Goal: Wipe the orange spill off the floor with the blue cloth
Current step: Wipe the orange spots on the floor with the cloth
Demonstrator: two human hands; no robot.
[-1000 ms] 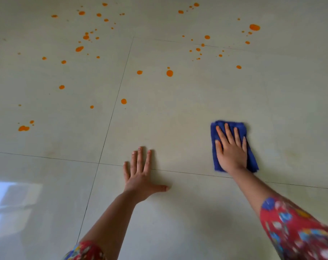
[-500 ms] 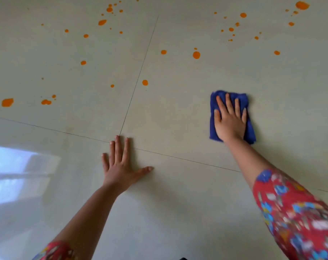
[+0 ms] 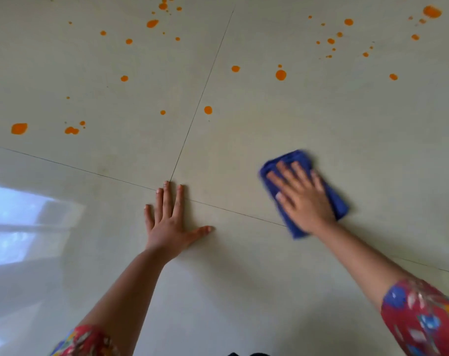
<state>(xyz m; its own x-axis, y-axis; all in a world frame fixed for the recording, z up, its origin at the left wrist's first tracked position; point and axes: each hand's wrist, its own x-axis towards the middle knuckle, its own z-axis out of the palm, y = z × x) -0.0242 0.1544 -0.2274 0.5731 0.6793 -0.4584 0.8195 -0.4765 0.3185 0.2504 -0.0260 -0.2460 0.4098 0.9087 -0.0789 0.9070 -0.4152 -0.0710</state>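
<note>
A folded blue cloth [image 3: 336,201] lies on the pale tiled floor [image 3: 244,278], right of centre. My right hand [image 3: 301,195] presses flat on top of it, fingers spread, and looks blurred with motion. My left hand [image 3: 168,222] rests flat on the bare floor beside a tile joint, fingers apart, holding nothing. Orange spill drops [image 3: 280,75] are scattered across the far tiles, with larger blots at the far left [image 3: 19,128] and the top right [image 3: 432,11]. The nearest drop [image 3: 208,109] lies well beyond both hands.
Thin grout lines [image 3: 202,96] cross the floor and meet by my left fingertips. A bright window reflection [image 3: 25,222] glares on the glossy tile at the left. Red patterned sleeves [image 3: 421,317] cover both upper arms.
My right hand has slid the blue cloth toward me and slightly left, turning it at an angle. The view has shifted, and my left hand stays planted on the floor.
</note>
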